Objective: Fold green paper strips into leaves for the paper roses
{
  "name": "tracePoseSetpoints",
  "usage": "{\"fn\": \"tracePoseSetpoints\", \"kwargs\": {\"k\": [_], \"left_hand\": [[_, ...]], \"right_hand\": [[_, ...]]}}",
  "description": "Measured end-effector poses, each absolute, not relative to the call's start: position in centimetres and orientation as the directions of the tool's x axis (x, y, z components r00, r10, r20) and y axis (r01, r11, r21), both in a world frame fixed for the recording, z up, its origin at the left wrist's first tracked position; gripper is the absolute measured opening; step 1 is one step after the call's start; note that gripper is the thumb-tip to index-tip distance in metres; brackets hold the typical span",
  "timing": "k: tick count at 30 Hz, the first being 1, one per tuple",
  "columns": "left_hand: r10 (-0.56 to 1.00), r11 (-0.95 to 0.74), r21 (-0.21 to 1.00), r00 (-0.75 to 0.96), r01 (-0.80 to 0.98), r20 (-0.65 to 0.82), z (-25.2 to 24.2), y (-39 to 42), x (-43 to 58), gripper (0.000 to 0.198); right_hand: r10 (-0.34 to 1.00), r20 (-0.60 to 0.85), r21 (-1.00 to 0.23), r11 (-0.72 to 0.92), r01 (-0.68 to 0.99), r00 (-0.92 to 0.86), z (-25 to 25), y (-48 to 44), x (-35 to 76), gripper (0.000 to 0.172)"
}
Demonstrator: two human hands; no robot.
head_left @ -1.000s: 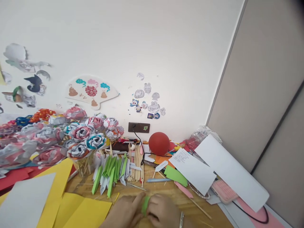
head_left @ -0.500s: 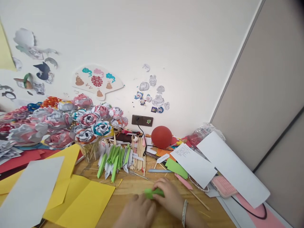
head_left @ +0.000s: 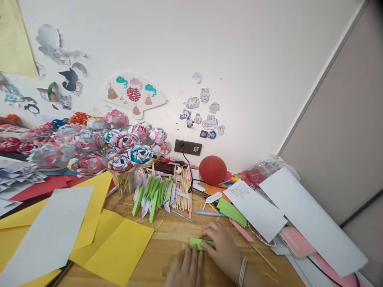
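Note:
A small folded strip of green paper [head_left: 196, 242] lies on the wooden table in front of me. Across its right part curl the fingers of my right hand [head_left: 220, 247], thumb on the near side and fingers at the far edge, closed on it. My left hand [head_left: 184, 265] lies flat with fingers stretched out, the tips touching the strip's near edge. A beaded bracelet [head_left: 243, 271] circles my right wrist. Beyond the hands, a pile of folded green and white paper pieces [head_left: 154, 193] rests beside several wooden sticks [head_left: 182, 191].
Paper flowers [head_left: 124, 141] crowd the back left. Yellow sheets [head_left: 119, 243] and a white sheet [head_left: 56, 231] cover the left side. A red balloon [head_left: 212, 170] sits by the wall. On the right are green paper [head_left: 231, 211], white sheets [head_left: 311, 219] and a pink case-like object [head_left: 297, 242].
The view has turned a little left, so the scene sits farther right. My left hand, blurred before, now lies with its fingertips against the green strip. The right hand stays on it.

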State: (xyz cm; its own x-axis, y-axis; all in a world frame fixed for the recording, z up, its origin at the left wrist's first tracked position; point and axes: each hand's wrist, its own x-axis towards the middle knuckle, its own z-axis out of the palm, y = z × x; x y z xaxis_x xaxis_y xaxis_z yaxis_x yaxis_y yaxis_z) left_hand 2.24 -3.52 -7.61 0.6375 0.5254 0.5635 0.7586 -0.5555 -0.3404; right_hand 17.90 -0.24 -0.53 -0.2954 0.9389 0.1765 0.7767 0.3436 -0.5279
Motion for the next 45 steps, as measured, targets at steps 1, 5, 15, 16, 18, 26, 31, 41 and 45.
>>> {"fn": "tracePoseSetpoints", "kwargs": {"k": [1,5,15,16,18,26,31,41,45], "left_hand": [[0.531,-0.55,-0.336,0.631,0.764,0.566,-7.7,-3.5,2.2,0.034],[0.561,-0.594,-0.296,0.649,0.748,0.514,-7.3,-3.8,2.0,0.041],[0.65,-0.672,-0.178,0.687,0.719,0.325,-6.4,-3.7,1.9,0.054],[0.659,-0.672,-0.169,0.687,0.721,0.306,-6.2,-3.7,1.9,0.054],[0.661,-0.685,-0.158,0.698,0.711,0.274,-5.6,-3.8,1.9,0.053],[0.637,-0.719,-0.149,0.729,0.679,0.252,-3.8,-4.0,1.6,0.051],[0.627,-0.743,-0.14,0.753,0.655,0.198,-2.7,-4.0,1.6,0.048],[0.684,-0.725,-0.024,0.724,0.688,0.093,-2.1,-4.6,2.1,0.057],[0.676,-0.712,-0.084,0.713,0.697,0.184,-3.1,-4.6,2.1,0.056]], "right_hand": [[0.938,0.17,-0.53,0.346,0.775,-0.302,-0.5,-0.3,18.0,0.007],[0.947,0.13,-0.553,0.315,0.772,-0.293,-0.3,-0.2,17.9,0.008],[0.964,0.127,-0.57,0.262,0.778,-0.232,-0.5,-0.2,17.4,0.011],[0.965,0.123,-0.57,0.26,0.779,-0.232,-0.4,-0.3,17.4,0.011],[0.967,0.108,-0.575,0.25,0.779,-0.231,-0.3,-0.4,17.4,0.011],[0.968,0.101,-0.592,0.243,0.769,-0.228,-0.4,-0.4,17.5,0.013],[0.964,0.122,-0.581,0.263,0.77,-0.237,-0.6,-0.2,17.5,0.013],[0.951,0.125,-0.547,0.304,0.78,-0.284,-0.9,0.1,18.0,0.01],[0.956,0.105,-0.548,0.286,0.786,-0.275,-0.7,0.1,18.0,0.01]]}}
